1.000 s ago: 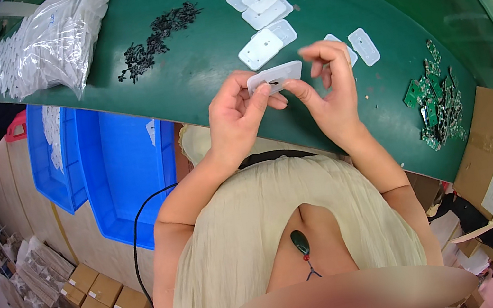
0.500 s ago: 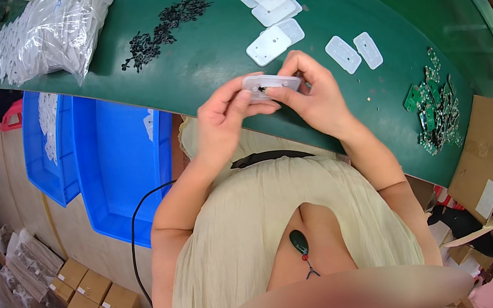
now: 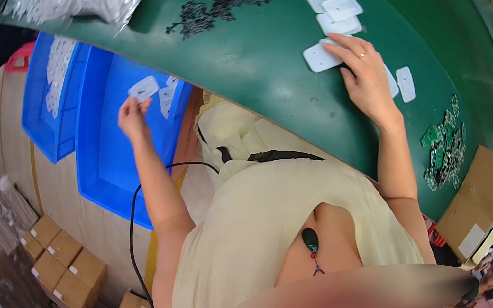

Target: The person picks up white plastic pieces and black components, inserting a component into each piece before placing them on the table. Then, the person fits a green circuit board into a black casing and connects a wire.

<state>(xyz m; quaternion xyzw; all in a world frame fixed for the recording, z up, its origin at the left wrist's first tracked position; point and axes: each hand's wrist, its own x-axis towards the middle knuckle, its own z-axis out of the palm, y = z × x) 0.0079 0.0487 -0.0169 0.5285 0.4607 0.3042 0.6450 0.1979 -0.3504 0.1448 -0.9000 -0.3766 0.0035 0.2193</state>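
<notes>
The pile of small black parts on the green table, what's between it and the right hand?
In the head view, a stack of white plastic covers lies between the black parts and the right hand.

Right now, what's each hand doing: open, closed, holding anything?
Left hand: closed, pinching a white plastic piece over the blue bin.
Right hand: open, fingers resting on a white piece on the green table.

Single head-worn fisheye view, looking steeply down over the wearer's chest. It is facing the green bench (image 3: 258, 67) ahead and the blue bins (image 3: 106, 171) at the left, both lying close, with straight edges bending toward the rim.
</notes>
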